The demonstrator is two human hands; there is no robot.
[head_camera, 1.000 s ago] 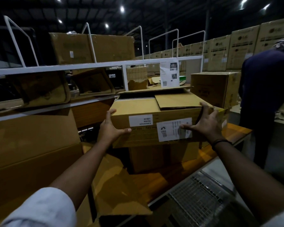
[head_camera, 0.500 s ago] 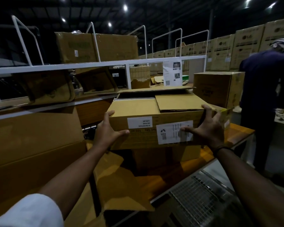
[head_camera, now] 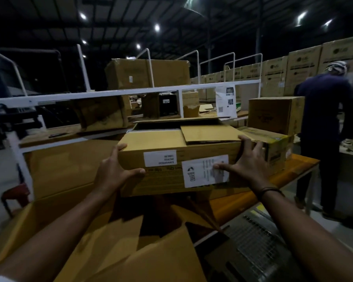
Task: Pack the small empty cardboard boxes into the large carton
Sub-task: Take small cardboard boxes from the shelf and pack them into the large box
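A brown cardboard box [head_camera: 161, 139] with white labels on its front and loosely folded top flaps is held up in front of me. My left hand [head_camera: 114, 171] grips its left front corner, thumb across the front face. My right hand [head_camera: 245, 161] grips the right side, with the fingers over the top edge and the thumb on the big label. Below the box, close to me, a large carton [head_camera: 161, 251] stands with its flaps spread open and its inside dark.
A white metal rack [head_camera: 110, 94] with cartons runs behind. The orange table [head_camera: 293, 165] at right carries another box [head_camera: 273, 115]. A person in dark blue [head_camera: 324, 119] stands at far right. A metal grille [head_camera: 253, 241] lies lower right and a red stool [head_camera: 14, 194] stands at left.
The box, held in both hands, has come a little closer to me and now hangs over the open carton. My right fingers have shifted further onto its top edge.
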